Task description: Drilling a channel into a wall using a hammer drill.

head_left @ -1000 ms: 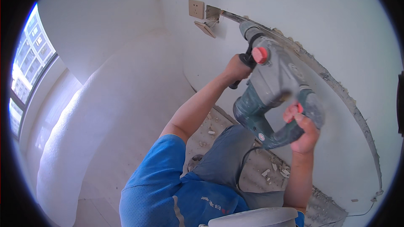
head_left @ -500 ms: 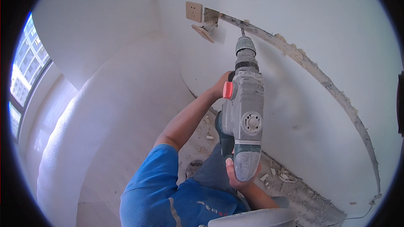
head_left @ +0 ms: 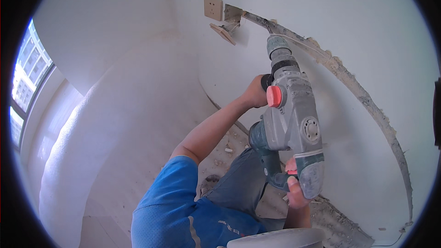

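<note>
A dusty grey and dark green rotary hammer (head_left: 294,115) with a red knob points up at the wall. My left hand (head_left: 255,93) is wrapped around its black side handle near the front. At the back, my right hand (head_left: 298,192) grips the rear handle, fingers by the red trigger. The chuck (head_left: 278,46) is close to a rough groove (head_left: 342,71) cut in the white wall; the bit is mostly hidden, so I cannot tell how deep it sits. A thin pale strand (head_left: 298,41) lies along the groove beside the chuck.
A beige socket (head_left: 213,8) is fixed at the groove's upper left end, beside an open wall box (head_left: 233,13). A second faceplate (head_left: 223,34) hangs from its wires. Rubble (head_left: 337,220) lies along the wall's foot. A window (head_left: 30,73) is at far left.
The rotary hammer has shifted right and tilted, its rear end swinging right with my right hand. My left hand moved slightly right with it. The pale strand now shows along the groove.
</note>
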The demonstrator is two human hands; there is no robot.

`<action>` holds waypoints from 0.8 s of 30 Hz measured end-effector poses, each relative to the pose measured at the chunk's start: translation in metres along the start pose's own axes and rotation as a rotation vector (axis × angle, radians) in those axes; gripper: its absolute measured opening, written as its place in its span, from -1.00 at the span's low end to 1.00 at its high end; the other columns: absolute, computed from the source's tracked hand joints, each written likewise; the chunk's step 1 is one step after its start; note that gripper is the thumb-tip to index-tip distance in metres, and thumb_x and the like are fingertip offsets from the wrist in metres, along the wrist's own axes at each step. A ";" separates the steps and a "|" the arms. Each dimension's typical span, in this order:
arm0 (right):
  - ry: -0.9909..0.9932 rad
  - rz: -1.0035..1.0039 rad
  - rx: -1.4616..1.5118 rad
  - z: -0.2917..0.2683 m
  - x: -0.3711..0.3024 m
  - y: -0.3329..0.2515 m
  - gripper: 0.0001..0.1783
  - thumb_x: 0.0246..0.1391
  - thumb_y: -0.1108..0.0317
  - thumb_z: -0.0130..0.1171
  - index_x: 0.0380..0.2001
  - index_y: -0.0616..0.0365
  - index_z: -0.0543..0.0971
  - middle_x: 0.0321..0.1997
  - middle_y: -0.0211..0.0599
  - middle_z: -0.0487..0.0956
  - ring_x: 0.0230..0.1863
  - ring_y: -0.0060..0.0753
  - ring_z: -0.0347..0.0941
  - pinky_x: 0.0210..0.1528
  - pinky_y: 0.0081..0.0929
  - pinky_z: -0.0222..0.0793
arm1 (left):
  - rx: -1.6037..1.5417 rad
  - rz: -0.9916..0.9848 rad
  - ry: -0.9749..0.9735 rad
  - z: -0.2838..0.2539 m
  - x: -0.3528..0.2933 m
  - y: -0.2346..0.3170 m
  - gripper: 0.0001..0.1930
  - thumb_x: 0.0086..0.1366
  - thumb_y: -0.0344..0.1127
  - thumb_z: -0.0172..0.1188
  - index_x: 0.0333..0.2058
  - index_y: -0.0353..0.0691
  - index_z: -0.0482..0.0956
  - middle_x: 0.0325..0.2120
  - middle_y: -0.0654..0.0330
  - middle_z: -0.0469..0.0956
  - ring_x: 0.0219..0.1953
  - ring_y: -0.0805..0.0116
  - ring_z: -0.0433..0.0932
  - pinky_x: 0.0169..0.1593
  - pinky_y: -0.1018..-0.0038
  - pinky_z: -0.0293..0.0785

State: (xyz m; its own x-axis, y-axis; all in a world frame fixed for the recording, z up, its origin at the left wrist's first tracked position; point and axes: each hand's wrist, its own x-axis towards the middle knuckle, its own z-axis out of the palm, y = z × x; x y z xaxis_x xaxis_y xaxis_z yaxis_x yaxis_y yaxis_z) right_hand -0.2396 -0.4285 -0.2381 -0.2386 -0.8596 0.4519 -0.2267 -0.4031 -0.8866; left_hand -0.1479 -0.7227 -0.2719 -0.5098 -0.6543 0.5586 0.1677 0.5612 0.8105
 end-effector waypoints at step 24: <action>0.021 -0.222 -0.289 0.019 0.009 0.013 -0.54 -0.26 0.46 0.30 -0.18 0.29 0.45 -0.31 -0.24 0.54 -0.37 -0.26 0.49 -0.25 -0.41 0.37 | -0.521 -0.118 0.023 -0.021 0.009 -0.021 -0.51 -0.12 -0.27 0.43 -0.16 -0.29 0.58 -0.22 0.15 0.64 -0.15 0.36 0.59 0.02 0.39 0.45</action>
State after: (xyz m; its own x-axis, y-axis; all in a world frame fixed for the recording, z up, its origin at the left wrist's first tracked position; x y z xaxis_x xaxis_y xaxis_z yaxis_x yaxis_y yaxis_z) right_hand -0.2270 -0.4479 -0.2476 -0.1728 -0.7532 0.6347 -0.5319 -0.4710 -0.7038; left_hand -0.1386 -0.7511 -0.2802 -0.5327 -0.7121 0.4572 0.5102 0.1608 0.8449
